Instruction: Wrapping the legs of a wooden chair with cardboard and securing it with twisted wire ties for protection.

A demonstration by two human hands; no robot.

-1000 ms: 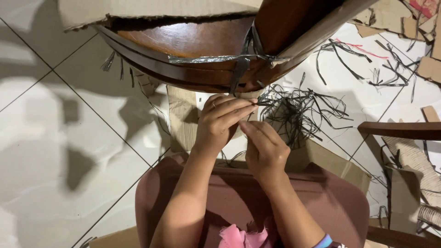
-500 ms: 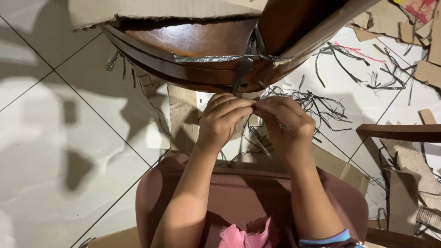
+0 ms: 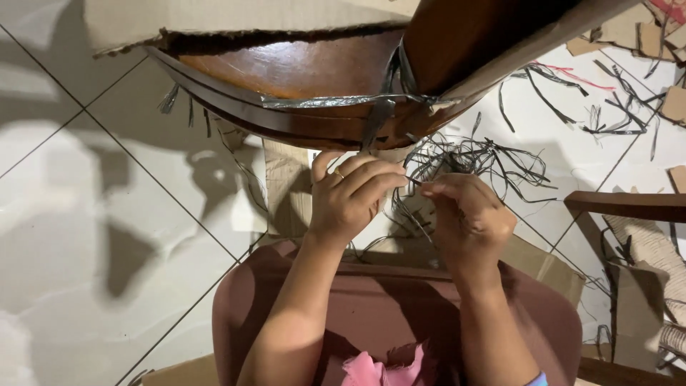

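Head view: since half a second ago the right hand (image 3: pixel 468 221) has dropped slightly lower, drawing away from the left hand (image 3: pixel 350 196), which stays under the curved wooden frame (image 3: pixel 307 78). Both hands are raised in front of the person, fingers curled narrow and pinched on a thin dark strand (image 3: pixel 413 183) stretched between them. Behind lies a tangle of dark strips (image 3: pixel 479 161) on the tiled floor (image 3: pixel 107 214).

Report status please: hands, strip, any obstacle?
Left hand and right hand pinch a thin dark strip between them. Wooden chair frame just above. Loose strips behind.
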